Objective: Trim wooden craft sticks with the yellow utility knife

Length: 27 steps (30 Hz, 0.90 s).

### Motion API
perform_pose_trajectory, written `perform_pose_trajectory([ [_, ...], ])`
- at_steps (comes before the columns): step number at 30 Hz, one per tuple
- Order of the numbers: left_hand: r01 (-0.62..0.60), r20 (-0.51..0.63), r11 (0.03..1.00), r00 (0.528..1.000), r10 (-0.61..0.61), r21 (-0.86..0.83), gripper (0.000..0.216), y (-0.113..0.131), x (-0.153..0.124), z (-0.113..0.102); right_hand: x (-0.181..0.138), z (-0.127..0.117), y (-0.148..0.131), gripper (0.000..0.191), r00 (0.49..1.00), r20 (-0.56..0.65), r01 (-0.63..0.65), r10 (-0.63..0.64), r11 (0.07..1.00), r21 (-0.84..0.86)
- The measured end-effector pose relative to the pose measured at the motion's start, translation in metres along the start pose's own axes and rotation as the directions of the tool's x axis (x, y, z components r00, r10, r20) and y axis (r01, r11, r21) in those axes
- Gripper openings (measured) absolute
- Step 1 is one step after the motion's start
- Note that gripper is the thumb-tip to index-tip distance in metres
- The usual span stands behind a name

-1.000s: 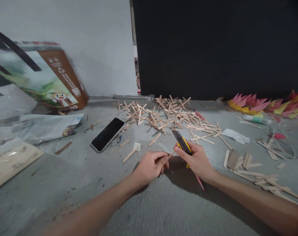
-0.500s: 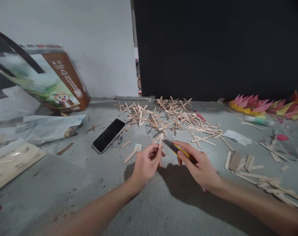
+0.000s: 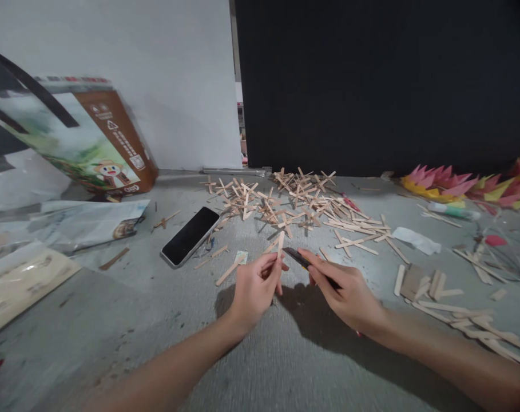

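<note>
My left hand [image 3: 255,289] is closed around a short wooden craft stick [image 3: 280,242] that stands nearly upright between its fingers. My right hand [image 3: 345,289] grips a utility knife [image 3: 300,258] with a yellow and dark body, its tip pointing left at the stick. Both hands hover just above the grey floor [image 3: 260,355], close together. A big heap of crossed wooden sticks [image 3: 294,200] lies beyond them.
A black phone [image 3: 190,235] lies face up left of the hands. A tilted printed carton [image 3: 77,137] and plastic-wrapped sheets [image 3: 66,223] are at the left. Flat stick pieces [image 3: 431,286] and pink-yellow paper shapes [image 3: 457,183] sit at the right. A dark panel [image 3: 384,86] stands behind.
My left hand turned the stick upright and rose slightly. The knife swung from pointing up to pointing left at the stick.
</note>
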<state>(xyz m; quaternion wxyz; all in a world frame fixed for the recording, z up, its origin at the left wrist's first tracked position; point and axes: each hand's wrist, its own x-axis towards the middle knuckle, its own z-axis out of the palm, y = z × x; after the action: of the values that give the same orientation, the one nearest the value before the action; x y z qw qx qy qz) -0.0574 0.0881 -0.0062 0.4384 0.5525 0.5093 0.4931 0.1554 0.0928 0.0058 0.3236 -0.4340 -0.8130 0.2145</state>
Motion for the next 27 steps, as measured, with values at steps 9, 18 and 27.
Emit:
perform_pose_trajectory([
  [9, -0.019, 0.018, 0.996, 1.0, 0.017, 0.089, 0.038, -0.006, -0.001, 0.0, -0.001, 0.001, 0.006, 0.05, 0.993, 0.03, 0.117, -0.113, 0.966, -0.23],
  [18, -0.062, 0.015, 0.976, 0.998, 0.06, 0.21, 0.04, -0.014, -0.004, 0.0, -0.008, 0.008, -0.004, 0.057, 0.983, 0.091, 0.182, -0.16, 0.774, -0.606],
  [27, -0.076, 0.004, 0.948, 0.997, 0.078, 0.308, 0.036, -0.006, -0.006, 0.001, -0.009, 0.008, -0.014, 0.055, 0.995, 0.086, 0.076, -0.042, 0.895, -0.44],
])
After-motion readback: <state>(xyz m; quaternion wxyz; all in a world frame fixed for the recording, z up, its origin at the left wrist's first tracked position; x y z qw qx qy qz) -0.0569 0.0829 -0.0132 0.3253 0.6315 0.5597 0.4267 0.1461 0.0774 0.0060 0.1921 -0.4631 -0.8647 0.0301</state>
